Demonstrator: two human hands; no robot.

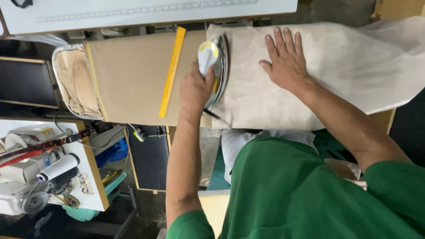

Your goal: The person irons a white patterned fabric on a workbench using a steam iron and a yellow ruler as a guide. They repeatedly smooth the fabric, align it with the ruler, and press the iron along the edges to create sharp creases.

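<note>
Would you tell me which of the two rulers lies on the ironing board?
The yellow ruler, lying lengthwise beside the iron; the long pale ruler lies on the white table behind.

Iron (212,66) on cloth (336,66), ruler (171,73) left

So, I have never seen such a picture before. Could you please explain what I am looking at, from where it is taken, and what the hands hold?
The camera sits on a person's head and looks down at their own arms. The left hand grips an iron, which rests at the edge of a pale cloth. The right hand lies flat on that cloth. Both are on a padded ironing board, where a yellow ruler also lies. At lower left stands a sewing machine.
</note>
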